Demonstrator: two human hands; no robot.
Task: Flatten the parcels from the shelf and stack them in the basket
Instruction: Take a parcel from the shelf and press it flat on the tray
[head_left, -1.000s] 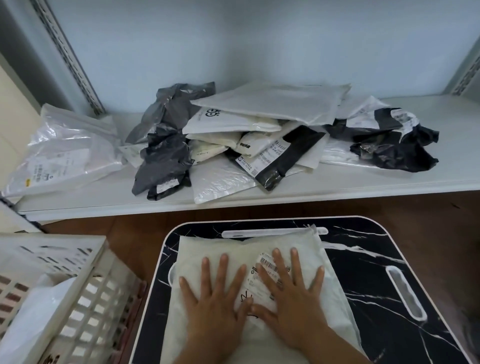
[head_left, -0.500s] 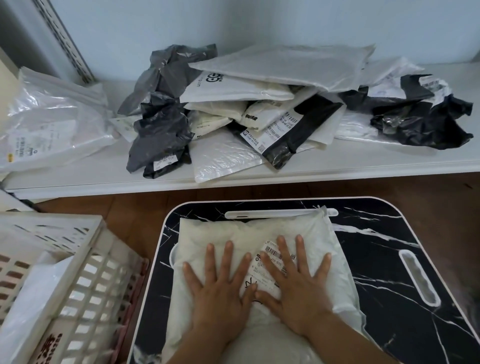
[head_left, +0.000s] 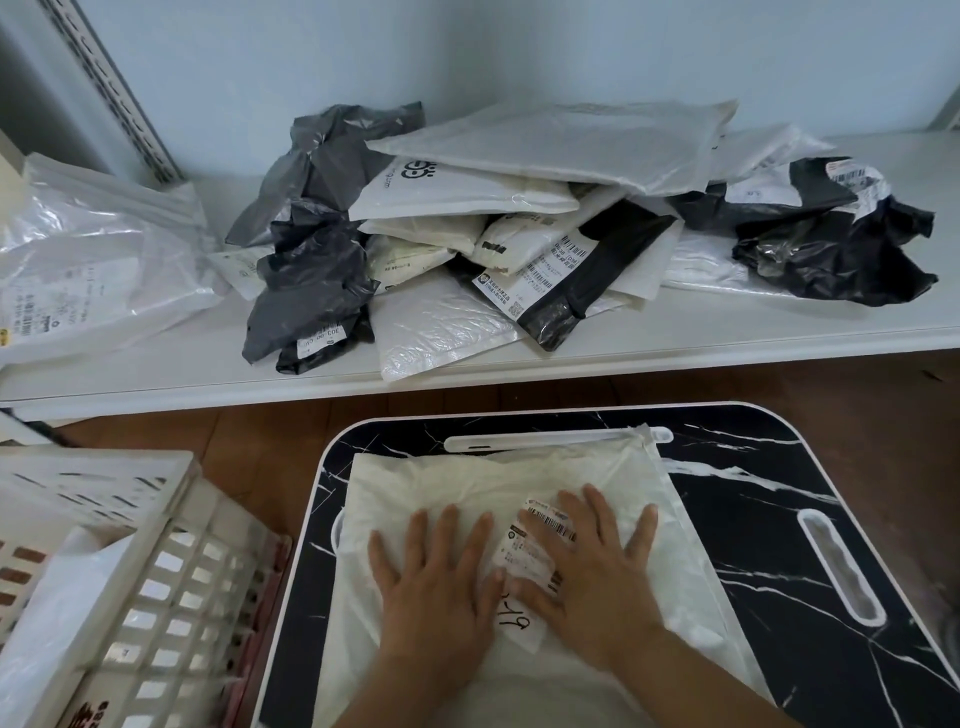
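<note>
Both hands, left hand (head_left: 436, 587) and right hand (head_left: 597, 577), lie flat with fingers spread, pressing a white parcel (head_left: 467, 488) on the black marbled desk (head_left: 779, 519) at lower centre. Remaining parcels (head_left: 519, 234) are heaped on the shelf (head_left: 675, 332) across the upper frame. Basket (head_left: 156, 545) at lower left.

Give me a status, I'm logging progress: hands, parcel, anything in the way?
Left hand and right hand flat, pressing white parcel on black marble tray. Basket at left, reachable. More parcels waiting on shelf.
</note>
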